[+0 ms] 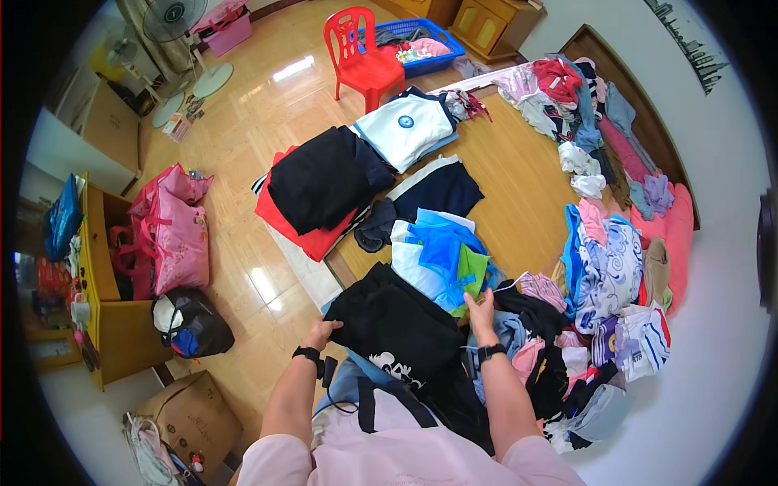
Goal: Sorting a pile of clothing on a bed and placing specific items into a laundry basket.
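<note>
A black garment [395, 316] with a white cartoon print lies spread in front of me at the near edge of the wooden bed board. My left hand [322, 333] pinches its left edge between thumb and fingers. At its right side is my right hand [481, 313], fingers apart, close to the blue and green garments; whether it touches any cloth I cannot tell. Just beyond lies a pile of white, blue and green clothes [440, 255]. Behind that are folded navy trousers [444, 188] with a white stripe and a dark grey rolled garment [375, 226].
Stacked at the far left are black clothes [328, 176] over red ones, beside a folded white shirt [407, 124]. Loose clothes [535, 358] heap up at right. A red plastic chair [364, 67], a blue basket [425, 48] and pink bags [179, 237] stand on the floor.
</note>
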